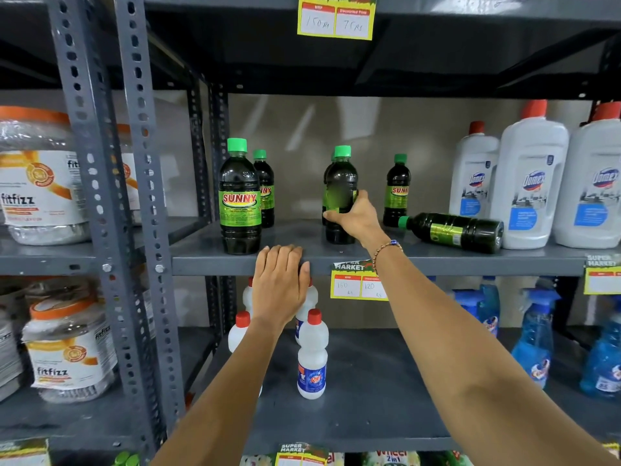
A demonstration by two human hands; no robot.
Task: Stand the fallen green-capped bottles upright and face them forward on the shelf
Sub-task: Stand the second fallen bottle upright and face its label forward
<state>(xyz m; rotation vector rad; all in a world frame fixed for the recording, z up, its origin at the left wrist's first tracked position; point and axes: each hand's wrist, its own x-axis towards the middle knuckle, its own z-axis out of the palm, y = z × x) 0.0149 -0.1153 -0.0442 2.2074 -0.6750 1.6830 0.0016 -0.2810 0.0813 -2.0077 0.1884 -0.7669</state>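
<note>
The left hand (280, 290) is lying flat and empty on the front lip of the shelf (437, 260), gripping nothing. Just behind that lip, the right hand (356, 216) is wrapping its fingers around the label band of an upright green-capped bottle (339, 183), whose label is facing away from the front. Right of that bottle, a fallen bottle (453, 230) is lying on its side, cap pointing left, against the white Domex jugs (527, 183). Full of dark liquid, these bottles are probably heavyish, rigid and smooth; gripping mid-body at the label should be giving the steadiest hold.
</note>
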